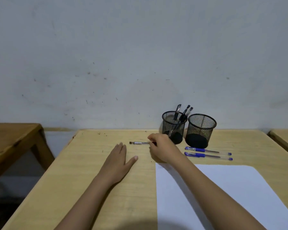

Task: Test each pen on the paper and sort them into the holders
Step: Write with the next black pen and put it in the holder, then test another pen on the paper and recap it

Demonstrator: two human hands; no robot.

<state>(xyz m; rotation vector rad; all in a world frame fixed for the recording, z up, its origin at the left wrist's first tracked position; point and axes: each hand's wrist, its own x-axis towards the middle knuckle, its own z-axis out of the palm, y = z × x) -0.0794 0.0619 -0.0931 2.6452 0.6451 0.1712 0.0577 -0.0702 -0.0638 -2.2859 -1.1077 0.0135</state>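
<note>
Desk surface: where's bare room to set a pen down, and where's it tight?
Free: the light wooden desk left of the flat left hand, and its back strip left of the clear black-ink pen. Crowded: right hand, two black mesh holders, two blue pens, white paper.

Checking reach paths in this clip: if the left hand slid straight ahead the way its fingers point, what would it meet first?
Probably the black pen lying on the desk, just beyond the left hand, whose fingers lie flat. The right hand is pinching that pen's other end. Depth is uncertain.
</note>
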